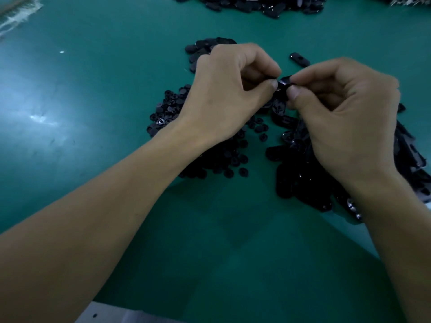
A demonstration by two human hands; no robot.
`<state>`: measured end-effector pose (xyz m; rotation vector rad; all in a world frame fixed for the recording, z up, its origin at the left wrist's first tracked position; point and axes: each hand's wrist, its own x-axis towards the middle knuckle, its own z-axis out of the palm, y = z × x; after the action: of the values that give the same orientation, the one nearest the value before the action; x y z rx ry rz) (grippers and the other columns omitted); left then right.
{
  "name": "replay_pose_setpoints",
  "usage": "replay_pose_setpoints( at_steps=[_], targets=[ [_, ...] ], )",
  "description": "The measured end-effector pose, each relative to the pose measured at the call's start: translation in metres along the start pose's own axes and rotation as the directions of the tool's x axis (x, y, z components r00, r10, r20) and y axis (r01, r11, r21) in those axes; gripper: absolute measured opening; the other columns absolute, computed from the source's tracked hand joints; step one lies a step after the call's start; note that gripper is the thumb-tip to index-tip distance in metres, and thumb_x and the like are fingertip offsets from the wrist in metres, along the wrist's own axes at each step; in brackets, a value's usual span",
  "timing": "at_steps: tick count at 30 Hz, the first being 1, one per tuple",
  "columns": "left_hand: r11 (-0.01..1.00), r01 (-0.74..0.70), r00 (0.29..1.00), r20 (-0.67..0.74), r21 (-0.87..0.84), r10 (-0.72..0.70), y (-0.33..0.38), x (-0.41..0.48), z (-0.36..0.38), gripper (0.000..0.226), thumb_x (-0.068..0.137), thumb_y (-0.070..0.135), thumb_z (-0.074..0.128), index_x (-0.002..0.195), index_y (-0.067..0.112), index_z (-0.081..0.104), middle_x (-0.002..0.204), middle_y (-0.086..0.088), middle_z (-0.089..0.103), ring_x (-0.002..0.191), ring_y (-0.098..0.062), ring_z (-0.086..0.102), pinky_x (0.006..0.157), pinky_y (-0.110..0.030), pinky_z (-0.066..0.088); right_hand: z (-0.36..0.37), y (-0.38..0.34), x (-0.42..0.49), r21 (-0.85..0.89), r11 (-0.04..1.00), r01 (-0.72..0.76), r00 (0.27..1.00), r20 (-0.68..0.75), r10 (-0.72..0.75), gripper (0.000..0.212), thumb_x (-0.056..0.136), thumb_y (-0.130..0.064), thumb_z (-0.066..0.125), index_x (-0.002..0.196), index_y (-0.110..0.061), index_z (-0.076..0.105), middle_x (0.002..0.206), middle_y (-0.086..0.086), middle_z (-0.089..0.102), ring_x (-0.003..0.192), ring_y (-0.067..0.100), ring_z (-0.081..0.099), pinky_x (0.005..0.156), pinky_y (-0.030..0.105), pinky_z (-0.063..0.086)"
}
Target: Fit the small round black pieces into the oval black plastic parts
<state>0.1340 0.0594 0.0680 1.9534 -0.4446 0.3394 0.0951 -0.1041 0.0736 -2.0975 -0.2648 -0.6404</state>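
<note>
My left hand [229,89] and my right hand [347,113] meet above the green table, thumbs and forefingers pinching one oval black plastic part [283,82] between them. Fingertips hide most of that part, so I cannot tell whether a small round piece sits in it. Under my left hand and wrist lies a heap of small round black pieces [172,108]. A pile of oval black parts [300,173] spreads beneath my right hand and forearm.
A second heap of oval parts [203,48] lies just beyond my left hand, and one loose oval part [299,59] beyond the fingers. A large dark pile [256,4] lines the far edge of the green table [105,101]. A white surface [112,314] shows at the near edge.
</note>
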Motion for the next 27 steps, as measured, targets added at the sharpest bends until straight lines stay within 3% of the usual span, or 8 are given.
replay_pose_setpoints(
  at_steps=[5,11,16,20,27],
  targets=[
    [0.998,-0.024,0.998,0.059,-0.062,0.027,0.0032,-0.0037,0.0035,0.01,0.087,0.008,0.075,0.093,0.016,0.073,0.082,0.01,0.074,0.075,0.0,0.072,0.071,-0.017,0.054,-0.0012,0.0,0.0022,0.031,0.997,-0.066,0.998,-0.019,0.067,0.018,0.089,-0.019,0.072,0.09,-0.037,0.068,0.085,-0.019,0.071,0.078,0.002,0.071,0.076,0.019,0.054],
    [0.995,-0.016,0.998,0.054,-0.097,0.022,0.003,-0.0051,0.0046,0.012,0.087,0.006,0.075,0.091,0.017,0.072,0.081,0.011,0.074,0.073,0.0,0.072,0.07,-0.019,0.056,-0.0006,-0.0016,0.0016,0.061,0.994,-0.095,0.995,0.008,0.094,0.02,0.088,-0.019,0.071,0.086,-0.038,0.067,0.082,-0.015,0.072,0.076,0.004,0.07,0.072,0.019,0.053],
    [0.993,0.0,0.999,0.035,-0.12,0.004,0.0014,-0.0032,0.0034,0.01,0.087,0.009,0.076,0.093,0.017,0.072,0.081,0.005,0.074,0.074,-0.007,0.073,0.074,-0.031,0.062,-0.0009,-0.0012,0.0024,0.054,0.99,-0.132,0.991,0.005,0.132,0.016,0.087,-0.02,0.071,0.083,-0.035,0.067,0.08,-0.013,0.072,0.075,0.005,0.07,0.073,0.023,0.055],
    [0.992,0.0,0.998,0.06,-0.13,0.007,0.0018,-0.0034,0.0025,0.011,0.087,0.008,0.076,0.093,0.016,0.071,0.082,0.006,0.074,0.076,-0.006,0.074,0.076,-0.03,0.062,-0.0001,-0.0042,0.0017,0.032,0.991,-0.13,0.991,0.018,0.129,0.019,0.086,-0.02,0.074,0.085,-0.036,0.064,0.081,-0.014,0.071,0.076,0.004,0.07,0.072,0.021,0.055],
    [0.994,-0.014,0.997,0.077,-0.11,0.022,0.0022,-0.0037,0.0027,0.011,0.088,0.009,0.076,0.094,0.017,0.072,0.084,0.007,0.074,0.077,-0.004,0.073,0.075,-0.026,0.06,-0.0039,-0.007,0.0001,-0.003,0.992,-0.127,0.989,0.082,0.126,0.033,0.082,-0.02,0.074,0.085,-0.036,0.045,0.086,-0.002,0.069,0.083,0.02,0.07,0.078,0.045,0.059]
  ],
)
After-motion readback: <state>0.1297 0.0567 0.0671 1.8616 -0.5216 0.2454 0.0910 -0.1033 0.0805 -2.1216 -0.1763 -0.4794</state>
